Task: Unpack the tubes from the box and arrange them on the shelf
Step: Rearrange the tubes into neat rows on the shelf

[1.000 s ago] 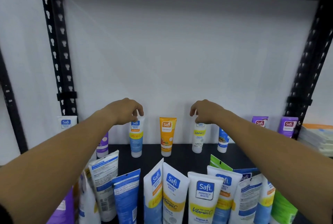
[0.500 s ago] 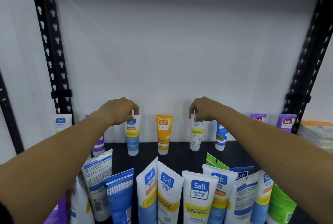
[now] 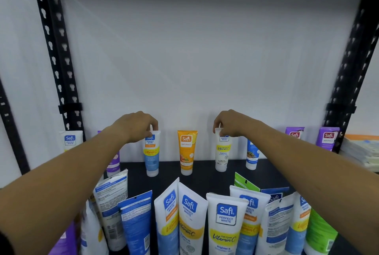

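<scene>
White, blue and green tubes crowd the front edge of the black shelf (image 3: pixel 207 174), standing cap-down and packed side by side. Among them, a white tube (image 3: pixel 225 224) marked "Perfect White" with a yellow band stands at the middle of the front row, a blue tube (image 3: pixel 136 226) stands to its left with its back label turned outward, and a green tube (image 3: pixel 320 232) stands towards the right front corner.

Both bare forearms reach over this front row towards the back edge of the shelf. There a second row stands against the white wall (image 3: pixel 205 60), the tubes spaced apart from one another. The left hand (image 3: pixel 137 126) pinches the flat top end of a blue-and-white tube (image 3: pixel 151 154) between curled fingers (image 3: pixel 154 126) and thumb; that tube stands upright on its cap. The right hand (image 3: pixel 229 123) likewise pinches the top end of a white-and-yellow tube (image 3: pixel 223 152), also upright on the shelf. Between the two held tubes an orange tube (image 3: pixel 187 152) stands untouched.

Farther along the back edge, a dark blue tube (image 3: pixel 252 156) stands right of the right hand, and two purple tubes (image 3: pixel 328 138) stand near the right back corner. A purple tube (image 3: pixel 113 162) shows partly behind the left forearm, and another white tube (image 3: pixel 70 141) stands at the left back corner beside the black perforated upright (image 3: pixel 59 54).
</scene>
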`<state>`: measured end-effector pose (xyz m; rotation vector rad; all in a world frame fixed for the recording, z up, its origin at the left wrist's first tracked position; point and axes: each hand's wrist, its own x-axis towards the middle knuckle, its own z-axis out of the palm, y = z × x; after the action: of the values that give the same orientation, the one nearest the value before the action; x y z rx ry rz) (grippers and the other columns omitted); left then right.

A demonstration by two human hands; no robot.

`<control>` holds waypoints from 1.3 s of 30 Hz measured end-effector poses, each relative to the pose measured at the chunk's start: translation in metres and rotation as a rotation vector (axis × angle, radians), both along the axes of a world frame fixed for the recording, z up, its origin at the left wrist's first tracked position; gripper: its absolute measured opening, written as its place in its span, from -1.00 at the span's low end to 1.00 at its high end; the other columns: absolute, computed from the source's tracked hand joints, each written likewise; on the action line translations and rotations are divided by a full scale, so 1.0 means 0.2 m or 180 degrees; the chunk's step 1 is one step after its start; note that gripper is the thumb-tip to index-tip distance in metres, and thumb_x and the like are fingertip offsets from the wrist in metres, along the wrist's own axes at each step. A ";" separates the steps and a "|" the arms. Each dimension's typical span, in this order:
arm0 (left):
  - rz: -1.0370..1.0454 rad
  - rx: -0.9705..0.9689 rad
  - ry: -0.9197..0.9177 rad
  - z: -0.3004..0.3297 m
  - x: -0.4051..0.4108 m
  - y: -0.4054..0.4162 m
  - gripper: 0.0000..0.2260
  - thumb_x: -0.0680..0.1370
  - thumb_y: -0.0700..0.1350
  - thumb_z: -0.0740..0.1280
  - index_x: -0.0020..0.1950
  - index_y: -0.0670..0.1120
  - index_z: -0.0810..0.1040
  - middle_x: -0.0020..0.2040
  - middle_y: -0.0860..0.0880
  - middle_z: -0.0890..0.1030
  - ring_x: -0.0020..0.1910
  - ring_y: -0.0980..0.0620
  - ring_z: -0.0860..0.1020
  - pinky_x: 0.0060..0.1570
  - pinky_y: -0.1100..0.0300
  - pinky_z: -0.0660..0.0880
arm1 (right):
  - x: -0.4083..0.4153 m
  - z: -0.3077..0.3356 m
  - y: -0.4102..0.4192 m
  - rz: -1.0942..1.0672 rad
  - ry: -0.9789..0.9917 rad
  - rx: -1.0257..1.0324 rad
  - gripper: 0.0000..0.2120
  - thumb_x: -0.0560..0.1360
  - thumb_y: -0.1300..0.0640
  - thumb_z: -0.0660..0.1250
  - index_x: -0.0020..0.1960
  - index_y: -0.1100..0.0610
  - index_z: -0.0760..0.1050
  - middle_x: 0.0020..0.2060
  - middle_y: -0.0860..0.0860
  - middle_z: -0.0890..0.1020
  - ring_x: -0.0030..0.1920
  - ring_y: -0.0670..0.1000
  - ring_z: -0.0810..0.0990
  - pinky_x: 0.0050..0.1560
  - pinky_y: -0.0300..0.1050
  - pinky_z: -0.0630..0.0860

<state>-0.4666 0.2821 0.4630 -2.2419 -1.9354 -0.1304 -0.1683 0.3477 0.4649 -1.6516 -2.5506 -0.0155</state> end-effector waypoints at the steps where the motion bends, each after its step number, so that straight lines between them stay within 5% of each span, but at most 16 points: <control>1: 0.0012 -0.0018 0.0009 0.00 0.00 0.00 -0.80 0.60 -0.07 0.32 0.23 0.05 0.55 0.14 0.03 0.60 0.04 0.05 0.54 0.01 0.17 0.49 | 0.00 -0.01 0.00 -0.0017 -0.0002 0.0011 -0.73 0.49 0.26 0.38 0.14 0.03 0.63 0.05 -0.04 0.55 0.05 0.05 0.60 0.13 0.01 0.60; 10: -0.0231 0.0436 -0.0190 0.12 0.06 -0.17 -0.77 0.61 -0.03 0.30 0.27 0.08 0.53 0.19 0.03 0.59 0.03 0.07 0.54 0.02 0.13 0.51 | 0.07 0.07 -0.21 -0.0119 0.0425 0.0322 -0.65 0.54 0.05 0.38 0.31 -0.03 0.50 0.15 0.01 0.57 0.12 0.05 0.56 0.21 0.03 0.50; 21: -0.0956 0.0466 -0.1315 0.12 0.48 -0.77 -0.90 0.55 0.03 0.38 0.05 0.15 0.64 -0.05 0.17 0.66 -0.08 0.18 0.60 0.01 0.04 0.58 | 0.23 0.16 -0.87 0.0777 0.0713 -0.0061 -0.78 0.56 0.21 0.34 0.09 -0.02 0.67 0.00 -0.03 0.70 0.02 -0.08 0.63 0.14 -0.11 0.55; 25: -0.1108 0.0295 -0.1618 0.09 0.59 -0.94 -0.89 0.51 0.07 0.42 0.01 0.15 0.65 -0.11 0.18 0.66 -0.09 0.23 0.61 0.01 0.07 0.58 | 0.26 0.18 -1.03 0.0810 0.0685 -0.0053 -0.85 0.52 0.10 0.42 0.07 -0.04 0.67 -0.22 -0.14 0.63 -0.20 -0.19 0.56 -0.11 -0.25 0.46; 30: -0.1227 0.0173 -0.1366 0.04 0.71 -1.04 -0.87 0.51 0.04 0.44 0.05 0.13 0.65 -0.08 0.24 0.65 -0.05 0.31 0.57 0.02 0.21 0.56 | 0.27 0.16 -1.12 0.0715 0.0540 0.0002 -0.81 0.48 -0.01 0.46 0.08 0.00 0.66 -0.29 -0.17 0.53 -0.26 -0.20 0.51 -0.20 -0.26 0.39; 35: -0.1079 0.0168 -0.0964 -0.02 0.75 -1.05 -0.81 0.51 0.02 0.44 0.13 0.14 0.62 0.04 0.18 0.66 -0.13 0.29 0.51 -0.19 0.43 0.38 | 0.24 0.11 -1.15 0.0655 0.0432 -0.0014 -0.80 0.45 0.01 0.49 0.06 0.02 0.66 -0.27 -0.16 0.54 -0.23 -0.17 0.51 -0.17 -0.21 0.44; 39: -0.1012 0.0199 -0.1055 -0.04 0.75 -1.05 -0.81 0.52 -0.05 0.45 0.12 0.12 0.61 0.03 0.13 0.66 -0.04 0.21 0.57 -0.06 0.32 0.47 | 0.21 0.08 -1.15 0.0613 0.0344 0.0004 -0.80 0.44 0.03 0.50 0.06 0.02 0.66 -0.29 -0.17 0.52 -0.21 -0.11 0.52 -0.14 -0.19 0.45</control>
<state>-0.3163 0.0719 0.4540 -2.6011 -1.6611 -0.6314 -0.1257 0.1186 0.4808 -1.3599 -2.6132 0.0846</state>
